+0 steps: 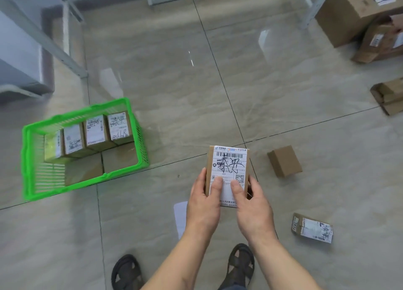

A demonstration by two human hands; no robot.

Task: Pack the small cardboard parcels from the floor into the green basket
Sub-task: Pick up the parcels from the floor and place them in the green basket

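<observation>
**While one parcel is in hand, the basket waits off to the left**

With both hands wrapped round its lower end, a small labelled parcel [227, 169] is held up in front of the person, label side up, above the tiled floor [174, 82]. The left hand [204, 204] grips the left edge with its thumb pressed on the label; the right hand [253, 204] does the same on the right edge.

By the look of it, this is the carrying step: the parcel is off the floor but not yet packed. The green basket [139, 137] sits well apart to the left, already holding a row of four labelled parcels [96, 130] standing along its far side, with what seem to be flat ones beneath the open space in front.

The next move calls for a swing leftward and a lowering into that open front part, probably standing the parcel upright like the others.

Two small parcels are left on the floor to the right: a plain box [284, 161] and a labelled one [313, 227]. Bigger cartons [349, 14] lie at the far right.
</observation>
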